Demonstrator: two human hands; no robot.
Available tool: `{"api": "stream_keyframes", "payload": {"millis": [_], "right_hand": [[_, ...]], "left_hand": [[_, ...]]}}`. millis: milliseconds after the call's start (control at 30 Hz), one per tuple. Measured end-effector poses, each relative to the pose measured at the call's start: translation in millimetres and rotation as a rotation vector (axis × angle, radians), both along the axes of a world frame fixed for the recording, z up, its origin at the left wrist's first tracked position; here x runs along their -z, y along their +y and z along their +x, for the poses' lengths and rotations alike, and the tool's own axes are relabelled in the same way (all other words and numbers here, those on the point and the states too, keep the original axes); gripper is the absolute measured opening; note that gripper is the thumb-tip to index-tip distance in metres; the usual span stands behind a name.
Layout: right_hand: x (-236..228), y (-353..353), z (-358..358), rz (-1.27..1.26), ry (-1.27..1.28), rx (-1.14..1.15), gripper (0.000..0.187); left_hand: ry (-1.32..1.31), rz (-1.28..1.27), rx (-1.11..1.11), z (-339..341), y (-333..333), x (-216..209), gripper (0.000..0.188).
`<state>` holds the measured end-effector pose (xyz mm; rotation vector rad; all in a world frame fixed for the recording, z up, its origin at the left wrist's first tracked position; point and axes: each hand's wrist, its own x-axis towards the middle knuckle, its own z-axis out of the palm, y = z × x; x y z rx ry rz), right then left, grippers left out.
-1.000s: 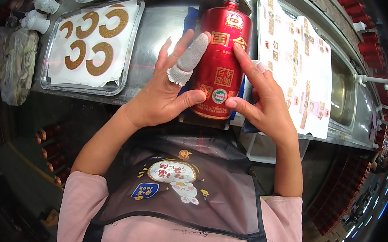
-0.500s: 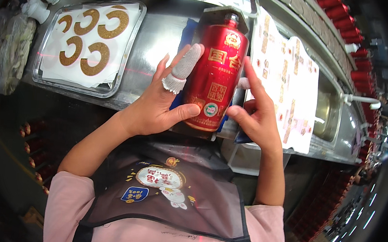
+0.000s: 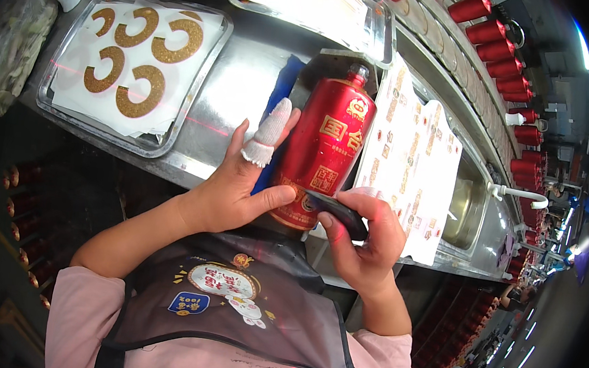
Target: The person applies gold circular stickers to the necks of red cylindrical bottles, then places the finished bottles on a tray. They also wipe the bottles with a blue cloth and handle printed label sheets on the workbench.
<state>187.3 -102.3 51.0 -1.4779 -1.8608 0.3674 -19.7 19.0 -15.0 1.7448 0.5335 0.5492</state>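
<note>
A red bottle [image 3: 329, 134] with gold print lies on its back in a metal cradle [image 3: 314, 69], its neck pointing away from me. My left hand [image 3: 227, 188] steadies the bottle from its left side, thumb pressed near the base. A white knitted cover [image 3: 268, 137] sleeves one of its fingers. In my right hand [image 3: 374, 245] is a small dark, flat scraper-like tool [image 3: 348, 219], pinched between thumb and fingers. The tool's tip rests on the lower front of the bottle, partly covering a round sticker there.
To the left, a metal tray [image 3: 44, 99] holds white sheets with gold C-shaped labels [image 3: 142, 91]. Right of the bottle lie sheets of small labels [image 3: 410, 160], beside a sink [image 3: 464, 207] with a white tap [image 3: 520, 195]. Red bottles [image 3: 490, 32] line a conveyor [image 3: 440, 38] beyond.
My right hand, empty beside the bottle before, now holds the dark tool against the bottle's lower front. My left hand stays on the bottle. The whole view has shifted slightly.
</note>
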Motion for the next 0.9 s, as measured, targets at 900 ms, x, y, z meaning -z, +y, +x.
{"api": "stream_keyframes", "payload": {"millis": [900], "right_hand": [[42, 54, 50, 0.112, 0.326, 0.493, 0.027]], "left_hand": [[0.189, 0.397, -0.123, 18, 11, -19, 0.058]]}}
